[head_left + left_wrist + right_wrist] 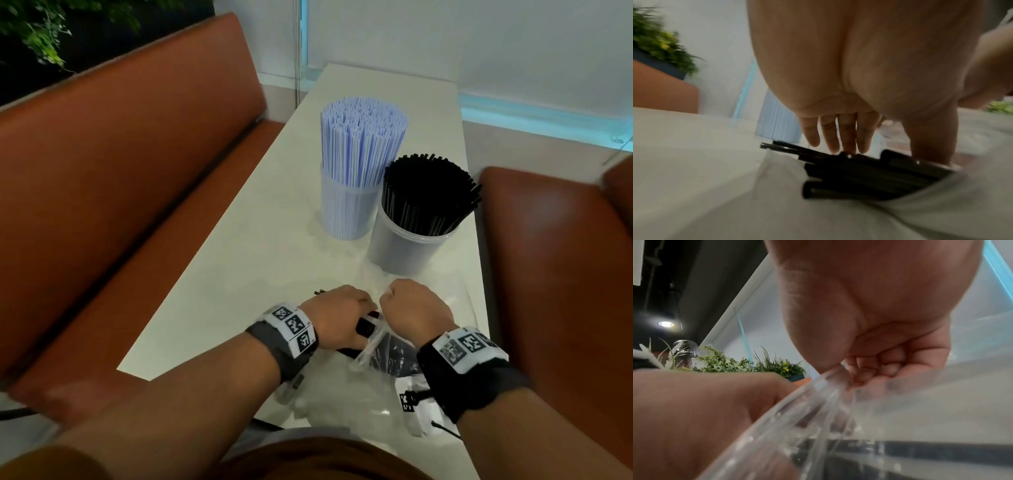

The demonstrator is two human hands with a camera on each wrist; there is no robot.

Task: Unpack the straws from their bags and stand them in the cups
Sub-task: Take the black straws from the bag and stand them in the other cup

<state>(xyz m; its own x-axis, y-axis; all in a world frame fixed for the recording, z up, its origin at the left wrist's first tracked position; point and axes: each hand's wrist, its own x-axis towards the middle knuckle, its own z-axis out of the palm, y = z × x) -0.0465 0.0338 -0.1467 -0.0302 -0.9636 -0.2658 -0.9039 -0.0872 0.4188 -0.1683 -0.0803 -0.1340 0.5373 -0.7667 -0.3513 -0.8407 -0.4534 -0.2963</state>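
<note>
Now left hand [337, 317] grips black straws [869, 177], right hand [412, 306] pinches bag edge [371, 337]

Table [212, 281] runs 6 to 12 o'clock. Two cups of straws at centre: one [346, 212] at 11 o'clock, other [407, 246] touching it at 1 o'clock. Bagged straws [387, 356] at 6 o'clock, under both hands. Benches at 9 [120, 178] and 3 o'clock [555, 246].

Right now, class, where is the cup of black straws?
In the head view, the cup of black straws stands on the table, right of the cup of blue straws and beyond both hands.
</note>
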